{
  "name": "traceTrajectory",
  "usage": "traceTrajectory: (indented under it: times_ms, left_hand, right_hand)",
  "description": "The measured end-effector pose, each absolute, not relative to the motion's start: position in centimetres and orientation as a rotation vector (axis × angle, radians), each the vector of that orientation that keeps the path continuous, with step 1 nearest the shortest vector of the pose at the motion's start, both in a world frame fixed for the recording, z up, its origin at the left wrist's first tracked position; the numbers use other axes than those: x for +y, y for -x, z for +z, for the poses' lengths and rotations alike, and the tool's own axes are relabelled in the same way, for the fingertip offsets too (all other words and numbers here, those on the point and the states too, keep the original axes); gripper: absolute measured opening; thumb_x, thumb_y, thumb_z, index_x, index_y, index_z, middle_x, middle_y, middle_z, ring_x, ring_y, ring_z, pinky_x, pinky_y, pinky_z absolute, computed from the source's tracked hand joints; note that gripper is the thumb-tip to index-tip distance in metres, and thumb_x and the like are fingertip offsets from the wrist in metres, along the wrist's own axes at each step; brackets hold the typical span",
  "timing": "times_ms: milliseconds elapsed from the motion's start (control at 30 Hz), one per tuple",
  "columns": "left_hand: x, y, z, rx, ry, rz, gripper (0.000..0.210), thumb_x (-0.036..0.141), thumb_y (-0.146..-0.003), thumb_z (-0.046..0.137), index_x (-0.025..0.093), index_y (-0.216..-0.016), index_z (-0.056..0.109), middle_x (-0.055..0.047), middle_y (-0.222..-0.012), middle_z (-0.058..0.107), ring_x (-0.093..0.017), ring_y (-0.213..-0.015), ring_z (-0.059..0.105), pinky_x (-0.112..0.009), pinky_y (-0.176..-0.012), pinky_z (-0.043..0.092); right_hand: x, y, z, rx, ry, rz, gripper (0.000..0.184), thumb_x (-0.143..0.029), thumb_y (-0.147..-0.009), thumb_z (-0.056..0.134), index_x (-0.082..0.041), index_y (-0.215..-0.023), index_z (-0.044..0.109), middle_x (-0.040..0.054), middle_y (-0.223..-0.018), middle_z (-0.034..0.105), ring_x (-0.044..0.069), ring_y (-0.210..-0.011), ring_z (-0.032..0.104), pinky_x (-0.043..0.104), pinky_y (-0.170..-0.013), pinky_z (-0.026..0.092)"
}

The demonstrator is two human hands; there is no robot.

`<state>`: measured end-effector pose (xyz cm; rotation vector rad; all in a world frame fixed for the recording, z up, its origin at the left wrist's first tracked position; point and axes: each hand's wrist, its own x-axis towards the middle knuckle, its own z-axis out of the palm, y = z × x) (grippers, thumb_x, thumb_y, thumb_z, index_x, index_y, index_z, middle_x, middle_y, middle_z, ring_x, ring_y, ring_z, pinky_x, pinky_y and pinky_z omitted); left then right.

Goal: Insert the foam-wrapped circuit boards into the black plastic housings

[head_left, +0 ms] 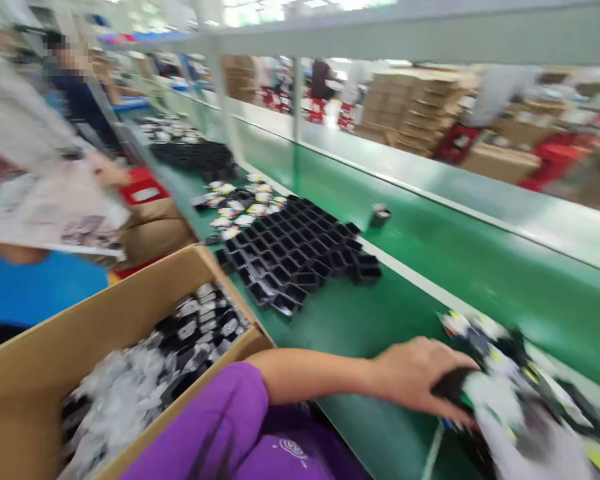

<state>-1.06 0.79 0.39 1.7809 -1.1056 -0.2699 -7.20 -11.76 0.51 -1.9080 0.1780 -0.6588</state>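
My left hand (420, 377) reaches across to the right from a purple sleeve, its fingers and thumb closed about a dark, box-like piece (453, 385). Motion smears that piece, so its exact kind does not show. It lies against a jumbled pile (545, 393) of white, black and yellow-marked parts on the green bench (360, 327). My right hand cannot be made out. Farther up the bench stand many small open black boxes (285, 247), packed in rows, with a few loose ones at their near edge.
An open cardboard carton (220, 267) at left holds black pieces and clear plastic wrapping (130, 380). Beyond the black boxes lie more white parts (235, 207). One small box (380, 215) stands by the green back panel. A co-worker (45, 147) is at far left.
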Motion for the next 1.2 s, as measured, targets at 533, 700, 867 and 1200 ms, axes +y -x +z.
traceTrajectory:
  times_ms: [533,700,867,1200]
  left_hand:
    - [2.3,1.5,1.7,-1.021,-1.781,-0.204,0.058,0.021,-0.074,0.071,0.024,-0.128,0.049,-0.009,-0.126,0.061,-0.019,-0.100,0.062,-0.026,-0.070,0.054]
    - [2.4,1.3,1.4,-1.064,-1.770,-0.170,0.057,0.023,-0.077,0.070,0.024,-0.129,0.048,-0.009,-0.126,0.060,-0.017,-0.099,0.061,-0.025,-0.070,0.054]
    - [2.5,1.5,1.4,-1.046,-1.764,-0.171,0.055,0.025,-0.077,0.071,0.025,-0.128,0.050,-0.009,-0.124,0.061,-0.018,-0.098,0.062,-0.025,-0.069,0.054]
    - [2.5,1.4,1.4,-1.065,-1.758,-0.147,0.058,0.024,-0.076,0.072,0.025,-0.129,0.051,-0.010,-0.123,0.062,-0.019,-0.099,0.063,-0.024,-0.068,0.053]
  right_hand:
    - [-12.7,11.6,3.9,0.072,2.164,-0.848,0.043,-0.035,-0.075,0.082,-0.025,-0.112,0.063,0.0040,-0.105,0.072,0.025,-0.098,0.071,0.039,-0.088,0.059]
    - [-12.9,11.1,4.1,-0.024,2.248,-0.930,0.041,-0.031,-0.076,0.081,-0.028,-0.112,0.061,0.0021,-0.101,0.072,0.023,-0.089,0.071,0.036,-0.081,0.060]
    - [-13.0,10.9,3.9,-0.074,2.270,-0.936,0.043,-0.031,-0.078,0.080,-0.026,-0.115,0.058,0.0044,-0.105,0.072,0.024,-0.095,0.071,0.036,-0.084,0.059]
    - [-13.1,10.8,4.2,-0.132,2.314,-0.977,0.035,-0.038,-0.085,0.075,-0.025,-0.111,0.056,0.0052,-0.098,0.071,0.023,-0.086,0.072,0.035,-0.074,0.061]
